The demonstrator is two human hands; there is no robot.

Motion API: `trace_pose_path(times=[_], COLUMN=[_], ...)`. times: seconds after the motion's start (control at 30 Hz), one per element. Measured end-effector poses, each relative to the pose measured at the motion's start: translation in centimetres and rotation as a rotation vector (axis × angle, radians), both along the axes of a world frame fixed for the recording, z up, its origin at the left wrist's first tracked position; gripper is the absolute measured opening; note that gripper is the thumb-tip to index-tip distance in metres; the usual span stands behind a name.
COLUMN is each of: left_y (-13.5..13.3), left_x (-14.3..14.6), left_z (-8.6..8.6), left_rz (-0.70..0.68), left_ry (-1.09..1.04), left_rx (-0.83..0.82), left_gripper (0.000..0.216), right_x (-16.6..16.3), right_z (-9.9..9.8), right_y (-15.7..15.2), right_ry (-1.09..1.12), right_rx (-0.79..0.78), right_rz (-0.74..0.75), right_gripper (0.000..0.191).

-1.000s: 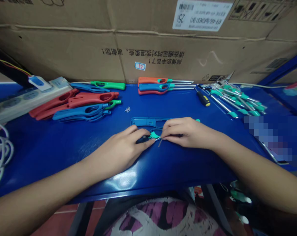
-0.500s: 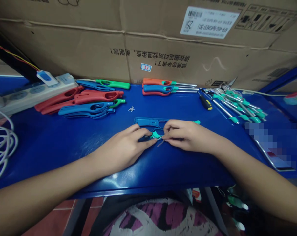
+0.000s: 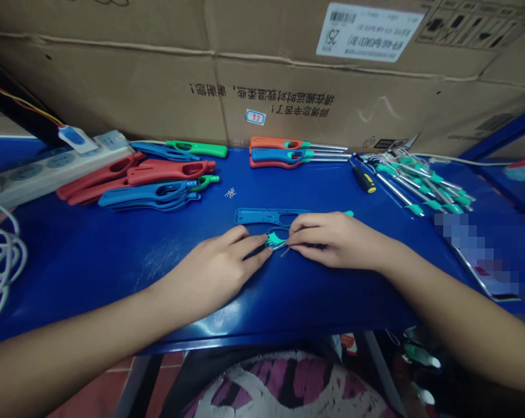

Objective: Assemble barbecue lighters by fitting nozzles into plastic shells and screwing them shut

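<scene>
My left hand (image 3: 218, 261) is closed, its thumb and forefinger pinching a blue lighter casing half that the hand mostly covers. A green trigger piece (image 3: 276, 238) shows in it beside the fingertips. My right hand (image 3: 323, 239) pinches a thin wire (image 3: 285, 252) at the trigger's right side; its free end sticks out below the fingertips. Just behind the hands lies another blue casing half (image 3: 256, 216), hollow side up, partly hidden by my right hand. A green tip (image 3: 348, 213) pokes out past the right hand's knuckles.
Red casings (image 3: 175, 171) and blue casings (image 3: 147, 196) lie left, near a power strip (image 3: 49, 165). Small screws (image 3: 230, 193) sit mid-table. Behind are lighters with metal rods (image 3: 279, 155); right are a screwdriver (image 3: 364, 178), rod assemblies (image 3: 427, 183) and a phone-like device (image 3: 484, 261). A cardboard box (image 3: 158, 87) stands behind.
Both hands stay nearly in place, with small finger movements at the trigger and wire. The whole view has shifted slightly.
</scene>
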State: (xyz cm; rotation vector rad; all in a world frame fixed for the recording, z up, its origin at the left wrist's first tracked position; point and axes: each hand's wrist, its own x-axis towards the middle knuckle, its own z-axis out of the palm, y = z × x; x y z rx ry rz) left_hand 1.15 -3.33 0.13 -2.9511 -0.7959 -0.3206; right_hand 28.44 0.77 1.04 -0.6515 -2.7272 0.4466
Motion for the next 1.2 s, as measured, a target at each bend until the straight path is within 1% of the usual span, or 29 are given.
trace_pose_path(times=[0.1, 0.2, 0.37, 0.43, 0.7, 0.83, 1.03, 1.2], left_y=[-0.3, -0.4, -0.4, -0.4, -0.2, -0.2, -0.2, -0.3], left_x=[0.2, 0.2, 0.1, 0.1, 0.1, 0.1, 0.1, 0.0], left_z=[0.0, -0.2, -0.4, -0.4, -0.2, -0.3, -0.3, -0.4], left_rz=[0.028, 0.055, 0.079, 0.080, 0.094, 0.088, 0.092, 0.102], left_ry=[0.050, 0.019, -0.018, -0.017, -0.053, -0.070, -0.061, -0.062], left_rx=[0.011, -0.015, -0.051, -0.060, -0.110, -0.116, -0.101, -0.100], left_gripper=[0.034, 0.035, 0.032, 0.032, 0.033, 0.033, 0.034, 0.035], right_x=[0.0, 0.0, -0.1, -0.2, -0.1, 0.0, 0.2, 0.3], right_z=[-0.1, -0.1, 0.0, 0.0, 0.8, 0.9, 0.9, 1.3], right_y=[0.0, -0.1, -0.4, -0.6, -0.9, -0.9, -0.9, -1.3], right_ry=[-0.002, -0.011, -0.064, -0.090, -0.117, -0.138, -0.150, -0.174], right_rx=[0.032, 0.061, 0.179, 0.201, 0.188, 0.183, 0.110, 0.154], right_rz=[0.006, -0.007, -0.023, -0.026, -0.032, -0.044, -0.059, -0.068], right_gripper=[0.020, 0.020, 0.022, 0.023, 0.025, 0.026, 0.024, 0.025])
